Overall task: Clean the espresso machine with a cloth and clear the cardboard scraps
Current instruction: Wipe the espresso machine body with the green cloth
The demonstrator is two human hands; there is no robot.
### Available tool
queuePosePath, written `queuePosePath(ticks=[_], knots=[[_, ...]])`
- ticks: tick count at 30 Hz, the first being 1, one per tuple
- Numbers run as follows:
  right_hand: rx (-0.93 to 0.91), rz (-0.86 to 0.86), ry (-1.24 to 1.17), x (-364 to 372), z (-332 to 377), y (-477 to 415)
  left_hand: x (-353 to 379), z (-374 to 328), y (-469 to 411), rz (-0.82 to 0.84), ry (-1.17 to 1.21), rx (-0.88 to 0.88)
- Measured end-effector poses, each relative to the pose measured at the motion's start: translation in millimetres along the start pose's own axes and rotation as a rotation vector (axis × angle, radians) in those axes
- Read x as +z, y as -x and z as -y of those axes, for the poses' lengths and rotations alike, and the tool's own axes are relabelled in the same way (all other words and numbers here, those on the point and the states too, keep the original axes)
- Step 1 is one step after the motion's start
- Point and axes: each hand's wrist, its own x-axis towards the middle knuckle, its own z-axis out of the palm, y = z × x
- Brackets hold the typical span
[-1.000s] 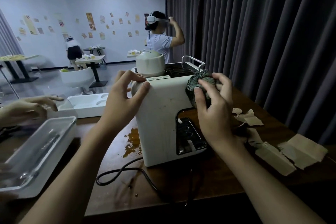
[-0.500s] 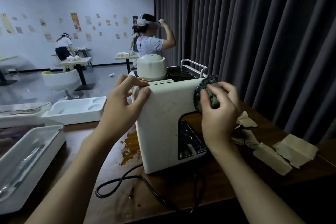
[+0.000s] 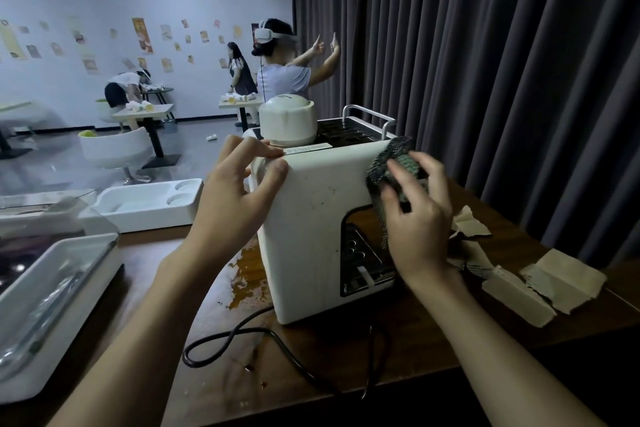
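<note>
A white espresso machine (image 3: 311,236) stands on the brown table (image 3: 214,295) in front of me, its black control panel facing right. My left hand (image 3: 235,194) grips the machine's upper left corner. My right hand (image 3: 415,218) presses a dark green patterned cloth (image 3: 384,166) against the machine's upper right edge. Torn cardboard scraps (image 3: 540,284) lie on the table to the right of the machine; some are partly hidden behind my right hand.
A brown spill (image 3: 249,274) stains the table left of the machine. A black power cord (image 3: 256,340) loops toward the front edge. White trays (image 3: 48,298) sit at the left, a foam insert (image 3: 149,201) behind. A dark curtain (image 3: 485,62) hangs at the right. People work at far tables.
My view has moved closer to the machine. My right hand and the cloth have shifted slightly along the machine's upper right edge. My left hand still holds the same corner.
</note>
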Motion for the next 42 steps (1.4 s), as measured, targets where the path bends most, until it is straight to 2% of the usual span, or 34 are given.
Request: queuePosePath(ticks=[4, 9, 15, 21, 27, 33, 38, 42], knots=[[0.111, -0.024, -0.048, -6.0, -6.6, -11.3, 4.3, -8.1, 2.0, -0.007, 0.027, -0.014], [0.307, 0.052, -0.261, -9.9, -2.8, -14.5, 14.7, -12.8, 7.5, -0.102, 0.103, 0.004], [0.358, 0.046, -0.353, -10.1, -7.0, -19.4, 20.7, -9.3, 2.0, -0.073, 0.211, 0.016], [0.348, -0.009, -0.305, -25.6, -24.7, -27.9, 49.1, -14.5, -9.0, -0.049, 0.223, 0.032], [0.241, 0.016, -0.206, -47.3, -53.8, -34.1, 76.7, -25.1, -15.8, -0.011, 0.235, 0.018], [-0.056, 0.042, -0.013, -51.0, -82.2, -38.0, 74.7, -28.9, -20.5, -0.046, 0.186, -0.041], [-0.258, 0.161, 0.147, -52.4, -94.5, -17.2, 72.8, -30.6, -20.1, -0.025, 0.153, -0.067], [-0.327, 0.162, 0.092, -57.0, -96.2, -33.3, 72.8, -30.6, -19.5, -0.024, 0.142, -0.076]])
